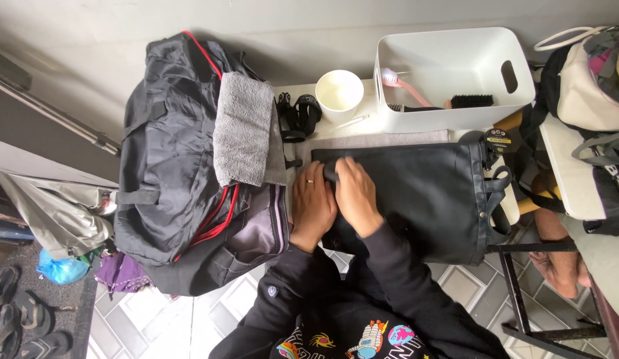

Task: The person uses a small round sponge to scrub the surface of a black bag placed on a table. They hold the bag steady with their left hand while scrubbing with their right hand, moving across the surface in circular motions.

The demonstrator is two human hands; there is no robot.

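We saw one label: a small round black tag with a yellow rim lay at the top right corner of the black leather bag, below the white bin.

Our count on the table

We see two black bags, one white cup at twelve o'clock, one white bin, two brushes.

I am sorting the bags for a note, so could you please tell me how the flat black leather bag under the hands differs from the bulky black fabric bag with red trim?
The flat black leather bag lies smooth and flat; the bulky black fabric bag with red trim is crumpled, bulging and gaping open. The left hand and right hand press on the leather bag, while a grey towel drapes the fabric one. Both are black.
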